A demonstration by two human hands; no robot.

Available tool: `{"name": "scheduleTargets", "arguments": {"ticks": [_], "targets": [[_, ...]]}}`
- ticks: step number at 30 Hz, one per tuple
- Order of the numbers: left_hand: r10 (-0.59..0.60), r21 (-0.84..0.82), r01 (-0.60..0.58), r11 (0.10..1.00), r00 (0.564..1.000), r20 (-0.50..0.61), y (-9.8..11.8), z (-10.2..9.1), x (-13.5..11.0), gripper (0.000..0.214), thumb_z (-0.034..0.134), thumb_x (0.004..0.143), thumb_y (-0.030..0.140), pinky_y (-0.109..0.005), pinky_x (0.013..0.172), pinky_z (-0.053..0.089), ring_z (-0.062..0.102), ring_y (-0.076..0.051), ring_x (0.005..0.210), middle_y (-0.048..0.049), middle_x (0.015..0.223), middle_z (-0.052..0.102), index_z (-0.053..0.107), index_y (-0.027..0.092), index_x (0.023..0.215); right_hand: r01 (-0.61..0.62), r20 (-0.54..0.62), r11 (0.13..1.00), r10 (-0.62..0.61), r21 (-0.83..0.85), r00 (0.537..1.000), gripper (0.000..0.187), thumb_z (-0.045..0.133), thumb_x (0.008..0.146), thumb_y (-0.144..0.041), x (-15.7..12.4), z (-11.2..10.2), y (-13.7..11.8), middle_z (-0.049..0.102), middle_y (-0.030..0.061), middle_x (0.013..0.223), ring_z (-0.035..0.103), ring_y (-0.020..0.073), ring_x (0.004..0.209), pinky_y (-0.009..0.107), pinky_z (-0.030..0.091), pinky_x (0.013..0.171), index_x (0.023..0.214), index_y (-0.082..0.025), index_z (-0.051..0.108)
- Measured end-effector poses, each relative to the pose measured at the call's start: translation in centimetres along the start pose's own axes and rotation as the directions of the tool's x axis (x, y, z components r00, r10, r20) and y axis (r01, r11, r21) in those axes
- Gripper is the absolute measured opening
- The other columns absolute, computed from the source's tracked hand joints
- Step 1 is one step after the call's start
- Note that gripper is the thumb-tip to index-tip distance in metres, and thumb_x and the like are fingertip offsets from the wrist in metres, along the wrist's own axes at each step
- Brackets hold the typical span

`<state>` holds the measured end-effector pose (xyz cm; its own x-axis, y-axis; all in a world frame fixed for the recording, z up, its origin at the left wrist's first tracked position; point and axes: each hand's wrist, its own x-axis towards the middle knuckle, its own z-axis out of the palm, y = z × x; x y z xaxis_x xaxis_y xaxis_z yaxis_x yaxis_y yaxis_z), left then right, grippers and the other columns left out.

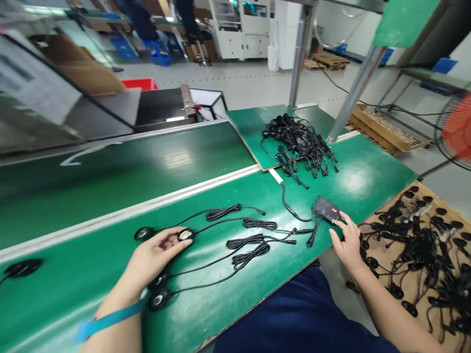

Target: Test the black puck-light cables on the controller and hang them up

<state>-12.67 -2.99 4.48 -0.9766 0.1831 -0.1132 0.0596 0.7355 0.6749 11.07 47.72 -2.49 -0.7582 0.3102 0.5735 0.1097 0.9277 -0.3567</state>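
My left hand [159,252] rests on the green bench [91,274] with its fingertips closed on a small round black puck [186,234] that has a pale face. Further pucks [159,298] lie by my wrist and at the left [144,233], each with a thin black cable. The bundled cable coils [247,245] stretch toward the right. My right hand [346,242] has its fingers spread, the tips touching a small black box with a red mark [330,212] near the bench edge. A cable plug [312,239] lies beside that box.
A heap of black cables [300,142] sits on a raised green board at the back. A cardboard sheet [415,196] at my right holds several more pucks with cables. A conveyor belt [110,171] runs behind. A metal post [353,93] and an orange fan [458,130] stand right.
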Motion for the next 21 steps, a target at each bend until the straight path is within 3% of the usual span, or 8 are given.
{"name": "scheduleTargets", "arguments": {"ticks": [5, 13, 21], "targets": [[-0.026, -0.183, 0.024, 0.983, 1.0, -0.008, -1.3, 0.6, -1.0, 0.068, 0.076, 0.067, 0.069, -0.029, 0.066, 0.045, 0.052, -0.017, 0.069, -0.0007, 0.077, 0.062, 0.073, 0.017, 0.111, 0.021, -0.029, 1.0, -0.022, -0.016, 0.999, 0.034, 0.058, 0.097, -0.039, 0.4, 0.3, 0.4, 0.056, 0.0167, 0.147, 0.056, 0.0348, 0.133, 0.056, 0.041, 0.11, 0.124, -0.02, 0.064], [0.043, -0.198, -0.045, 0.979, 0.999, -0.016, -2.9, 1.0, -0.9, 0.055, 0.075, 0.074, 0.062, -0.028, 0.064, 0.044, 0.052, -0.017, 0.069, 0.0003, 0.077, 0.061, 0.074, 0.02, 0.11, 0.074, 0.0, 0.997, -0.074, -0.006, 0.997, 0.03, 0.053, 0.098, -0.04, 1.4, 0.3, 1.4, 0.06, 0.0177, 0.141, 0.057, 0.036, 0.13, 0.058, 0.042, 0.108, 0.117, -0.02, 0.066], [0.059, -0.194, -0.063, 0.979, 0.998, -0.029, -2.5, 0.9, -1.1, 0.049, 0.073, 0.074, 0.059, -0.03, 0.067, 0.045, 0.055, -0.019, 0.072, -0.0009, 0.079, 0.063, 0.074, 0.021, 0.106, 0.058, -0.016, 0.998, -0.058, -0.007, 0.998, 0.033, 0.05, 0.1, -0.04, 1.1, 0.6, 1.3, 0.058, 0.0194, 0.144, 0.056, 0.0378, 0.132, 0.061, 0.042, 0.107, 0.12, -0.019, 0.065]]}}
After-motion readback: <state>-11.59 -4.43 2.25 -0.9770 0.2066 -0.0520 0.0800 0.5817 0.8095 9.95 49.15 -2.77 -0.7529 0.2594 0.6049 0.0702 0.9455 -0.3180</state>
